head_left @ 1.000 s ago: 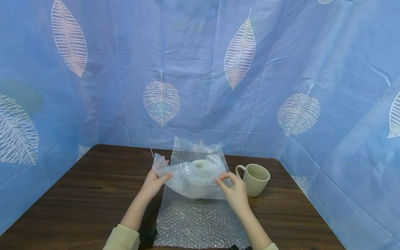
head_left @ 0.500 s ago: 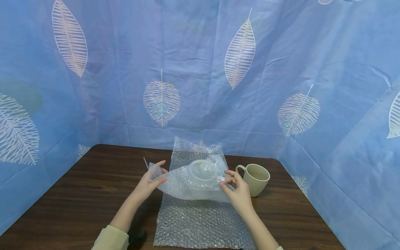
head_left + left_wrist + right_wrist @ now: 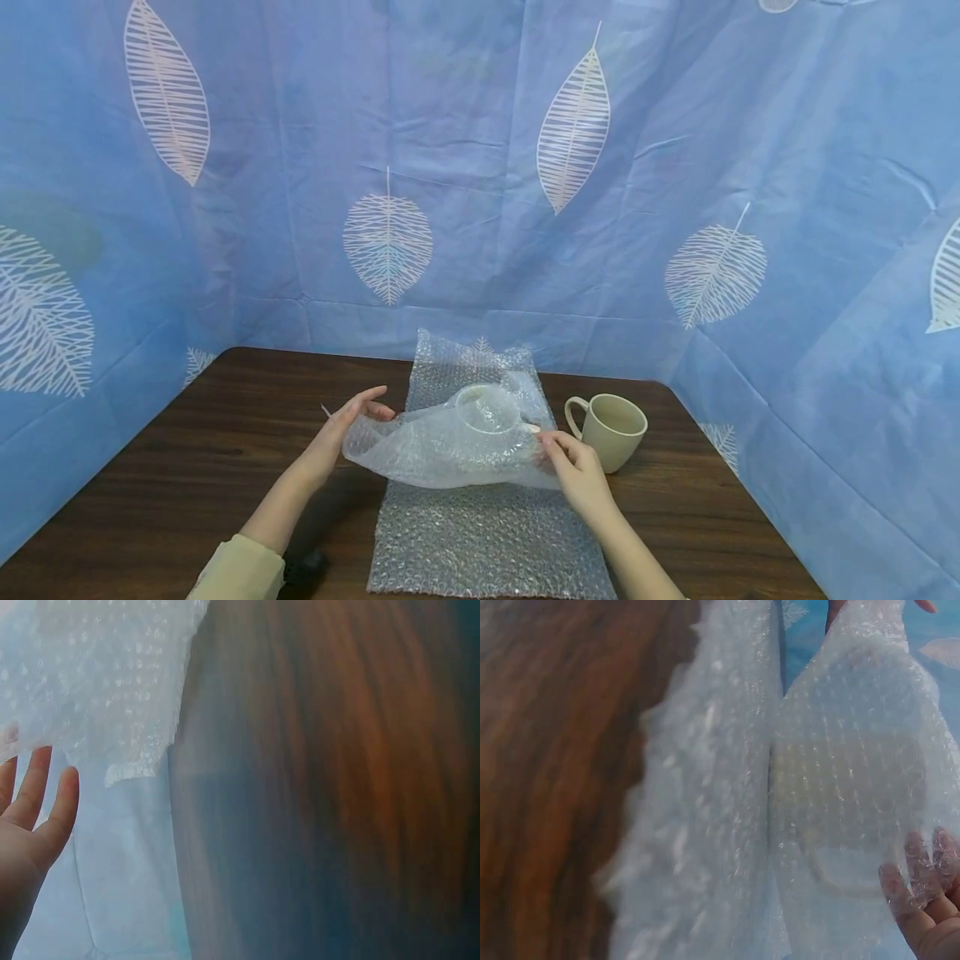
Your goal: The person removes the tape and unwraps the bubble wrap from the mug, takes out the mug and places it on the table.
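A wrapped mug (image 3: 487,408) shows its round rim through a sheet of bubble wrap (image 3: 435,454). Its beige body and looped handle show faintly through the wrap in the right wrist view. My left hand (image 3: 345,429) is at the left end of this wrap, its fingers extended; in the left wrist view that hand (image 3: 30,810) has them spread at the plastic's edge. On the other side my right hand (image 3: 581,475) pinches the wrap beside the mug. Some of its fingers (image 3: 919,862) show through the plastic in the right wrist view.
A second bubble wrap sheet (image 3: 487,542) lies flat beneath, running from the table's front to its back edge. An unwrapped beige mug (image 3: 615,429) stands just right of my right hand. The dark wooden table (image 3: 202,450) meets a blue leaf-patterned curtain (image 3: 465,250) behind.
My left hand has moved left and its fingers have straightened; the wrap's gathered left end has spread out lower. My right hand has shifted slightly right and down.
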Demonstrator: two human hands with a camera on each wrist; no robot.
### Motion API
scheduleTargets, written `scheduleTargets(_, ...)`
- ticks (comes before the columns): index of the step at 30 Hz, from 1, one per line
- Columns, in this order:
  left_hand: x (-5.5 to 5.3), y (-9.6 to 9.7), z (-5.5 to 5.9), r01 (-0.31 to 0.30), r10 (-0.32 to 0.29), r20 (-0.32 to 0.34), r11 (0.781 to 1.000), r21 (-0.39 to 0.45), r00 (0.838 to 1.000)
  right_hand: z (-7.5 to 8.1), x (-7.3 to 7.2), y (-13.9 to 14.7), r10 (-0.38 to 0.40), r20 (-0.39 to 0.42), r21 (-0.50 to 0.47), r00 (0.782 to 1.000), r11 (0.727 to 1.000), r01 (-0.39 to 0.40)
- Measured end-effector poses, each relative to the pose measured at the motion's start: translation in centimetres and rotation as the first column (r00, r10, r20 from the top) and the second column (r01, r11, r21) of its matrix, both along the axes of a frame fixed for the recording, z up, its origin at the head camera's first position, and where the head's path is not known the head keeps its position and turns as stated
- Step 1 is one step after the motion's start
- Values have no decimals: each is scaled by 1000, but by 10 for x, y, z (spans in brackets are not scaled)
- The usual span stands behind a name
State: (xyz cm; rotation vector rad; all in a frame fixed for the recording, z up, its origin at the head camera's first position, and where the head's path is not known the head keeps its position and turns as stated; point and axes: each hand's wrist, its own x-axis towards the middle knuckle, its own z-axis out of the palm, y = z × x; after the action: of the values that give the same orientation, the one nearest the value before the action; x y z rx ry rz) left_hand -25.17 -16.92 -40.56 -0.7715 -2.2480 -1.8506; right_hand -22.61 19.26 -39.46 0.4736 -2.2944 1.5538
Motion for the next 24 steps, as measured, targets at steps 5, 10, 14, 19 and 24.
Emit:
scheduleTargets(5,-1,-5,2,11,-9,44,999,-45,999,-3,0,4,-5,55,30,998,1000,3)
scheduleTargets(10,-2,-12,3,17,-12,45,993,-120,999,-5,0,7,-55,105,130,993,991,41)
scheduleTargets(14,-1,-17,6,40,-33,37,977,-207,999,-7,0,9,-61,133,214,989,976,32)
scheduleTargets(19,0,-17,6,85,-69,59,936,-342,996,-12,0,13,-17,167,301,986,953,-35)
scheduleTargets(24,-2,-14,4,149,-128,78,882,-446,989,-16,-3,17,64,192,400,979,906,-138)
